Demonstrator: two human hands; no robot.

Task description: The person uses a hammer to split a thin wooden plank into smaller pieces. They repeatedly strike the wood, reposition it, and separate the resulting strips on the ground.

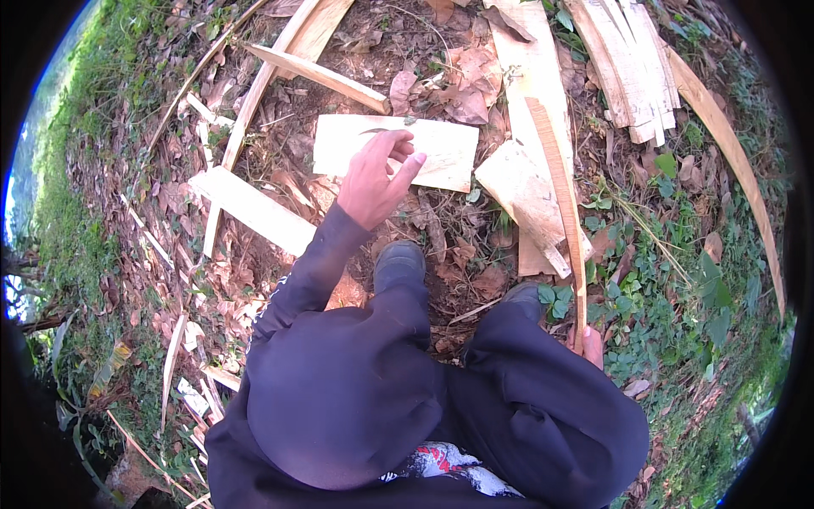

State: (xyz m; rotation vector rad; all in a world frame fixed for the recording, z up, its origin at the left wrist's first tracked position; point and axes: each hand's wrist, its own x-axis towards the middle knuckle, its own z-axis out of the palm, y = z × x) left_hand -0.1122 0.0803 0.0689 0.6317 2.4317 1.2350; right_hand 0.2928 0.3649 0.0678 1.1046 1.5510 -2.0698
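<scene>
Left hand [375, 180] open, reaching flat pale slab [441, 153] at upper centre; right hand [591, 345] apparently gripping long strip [563, 199]; take slab by near edge

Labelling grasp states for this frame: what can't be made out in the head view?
- Right hand: mostly hidden behind the knee, so its grip on the long curved strip cannot be told.
- Left hand: seen from the back; contact between fingers and pale flat sheet unclear.
- Boots: partly covered by trouser legs.
- Picture rim: trees blurred, cut off.
</scene>
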